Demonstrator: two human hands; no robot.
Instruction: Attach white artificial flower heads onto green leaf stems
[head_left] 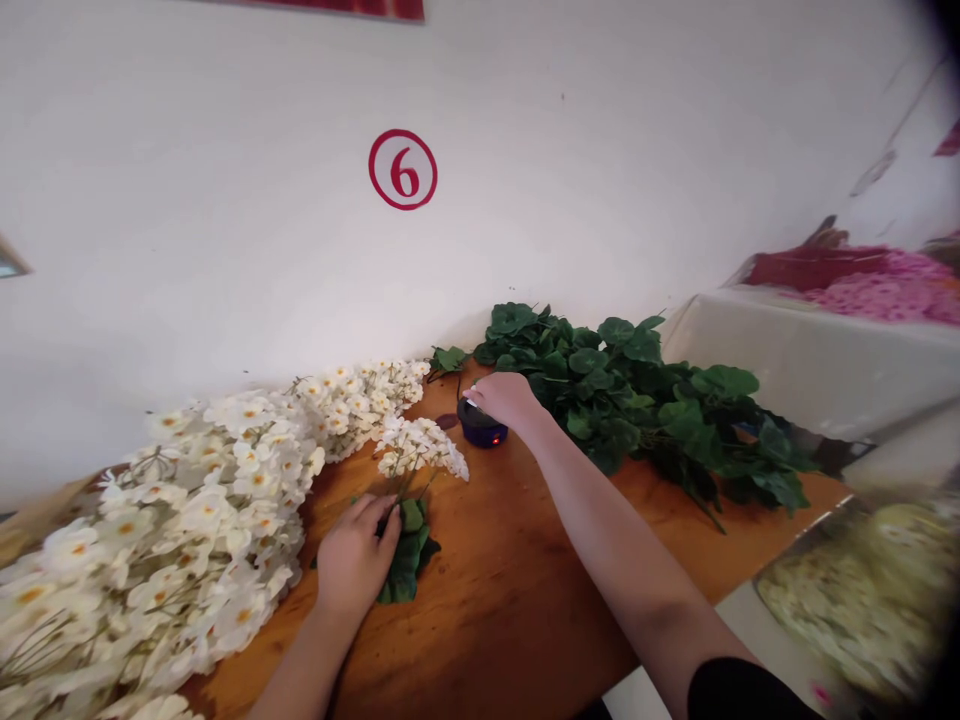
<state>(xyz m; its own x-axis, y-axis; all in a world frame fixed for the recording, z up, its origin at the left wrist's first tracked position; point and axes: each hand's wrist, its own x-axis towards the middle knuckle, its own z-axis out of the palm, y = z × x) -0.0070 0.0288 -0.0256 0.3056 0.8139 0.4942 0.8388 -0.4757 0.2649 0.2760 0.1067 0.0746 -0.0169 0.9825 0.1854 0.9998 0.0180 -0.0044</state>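
We see a small bunch of white flowers [420,447] with green leaves [409,560] lying on the brown wooden table [525,600], near the middle. The left hand [352,560] rests on the leaves and pinches the stems at the near end of the bunch, fingers curled around them. The flower heads point away, toward the far wall.

Just past the flower heads sits a little dark blue pot [481,427] with a tiny red light on its side. The right hand [504,398] reaches out over it and touches its top. The fingers are bent down, but we cannot tell if they grip anything.

On the left lies a big heap of white flowers with yellow middles [195,520]; it runs from near us to the far wall. On the far right of the table lies a pile of dark green leaves [645,400]. On the white wall we see a red number six in a circle [403,169]. Far to the right are pink flowers [885,290].
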